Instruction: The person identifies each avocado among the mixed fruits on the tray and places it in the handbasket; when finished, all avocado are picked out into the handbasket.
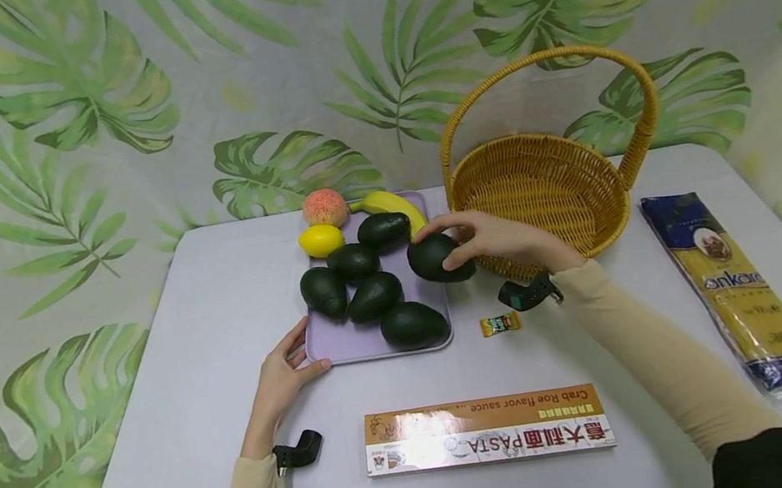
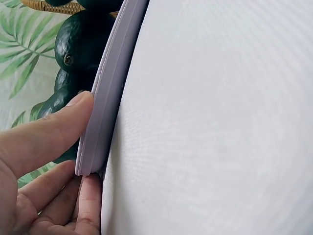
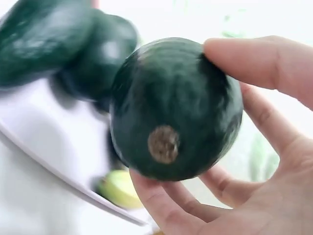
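Your right hand (image 1: 484, 237): fingers curled round avocado (image 3: 176, 98) at right edge of tray (image 1: 425, 288), near wicker basket (image 1: 532, 172). Your left hand (image 1: 287, 373): fingers pinching tray's near left corner.

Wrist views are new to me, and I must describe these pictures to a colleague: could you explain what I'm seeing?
There is no robot here: these are a person's bare left hand and right hand. The wide picture comes from a camera worn on the head, looking forward and down. The two close-ups come from the black wrist cameras, each looking at its own hand's work.

On the white table lies a lilac tray with five avocados, a lemon, a peach and a banana. To its right are a wicker basket, a small wrapped sweet and a blue-and-yellow packet. Nearer the person is a pasta box.

The left hand holds the tray's near left corner. The right hand has another avocado in its grip.
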A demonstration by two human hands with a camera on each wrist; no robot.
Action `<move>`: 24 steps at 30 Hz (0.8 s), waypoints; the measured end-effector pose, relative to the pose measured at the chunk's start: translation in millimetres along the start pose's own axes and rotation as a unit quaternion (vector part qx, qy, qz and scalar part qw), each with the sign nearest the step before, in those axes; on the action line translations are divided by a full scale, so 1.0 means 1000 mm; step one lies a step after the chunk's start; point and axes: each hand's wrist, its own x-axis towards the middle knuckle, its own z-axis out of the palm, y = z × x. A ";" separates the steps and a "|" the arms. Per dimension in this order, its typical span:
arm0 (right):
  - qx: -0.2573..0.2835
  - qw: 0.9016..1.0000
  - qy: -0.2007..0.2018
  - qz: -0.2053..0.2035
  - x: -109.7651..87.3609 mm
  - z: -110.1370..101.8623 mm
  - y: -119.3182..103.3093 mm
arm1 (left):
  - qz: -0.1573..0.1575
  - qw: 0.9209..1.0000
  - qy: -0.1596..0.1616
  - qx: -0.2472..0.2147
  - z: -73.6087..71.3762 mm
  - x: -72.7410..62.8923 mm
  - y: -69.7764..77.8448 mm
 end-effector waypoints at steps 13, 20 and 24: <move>0.233 0.943 0.234 0.031 -0.041 -0.079 0.016 | -0.006 1.000 0.010 -0.002 0.002 -0.002 0.001; 0.242 0.925 0.288 0.062 -0.041 -0.099 0.028 | -0.004 1.000 0.008 -0.006 0.002 -0.002 0.002; 0.216 0.926 0.296 0.092 -0.033 -0.105 0.034 | -0.006 1.000 0.007 -0.007 0.002 -0.001 0.001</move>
